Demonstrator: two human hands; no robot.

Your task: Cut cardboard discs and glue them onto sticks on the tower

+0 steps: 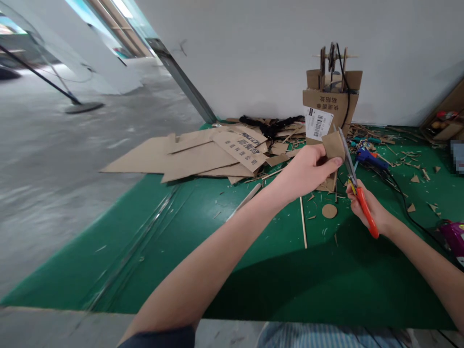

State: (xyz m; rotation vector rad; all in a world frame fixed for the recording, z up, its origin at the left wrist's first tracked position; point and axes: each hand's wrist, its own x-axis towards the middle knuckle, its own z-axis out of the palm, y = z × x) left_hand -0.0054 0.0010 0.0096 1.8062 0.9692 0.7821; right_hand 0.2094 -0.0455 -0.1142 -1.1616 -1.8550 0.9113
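Observation:
My left hand (311,169) pinches a small piece of cardboard (333,144) between thumb and fingers, raised above the green table. In my right hand (366,203) are scissors (367,212) with orange-red handles, fingers closed around them. The blades point up and away from me, along the right edge of the cardboard piece. Whether they are biting into it I cannot tell. Below, between my hands, a round cardboard disc (329,211) lies flat on the table. A thin wooden stick (303,222) rests left of the disc.
Flat cardboard sheets (203,154) are piled at the back left. A cardboard box (328,101) with a wheel on top stands by the wall. To the right lie a blue glue gun (372,158) with a black cord, many scraps, and a purple object (453,237) at the edge.

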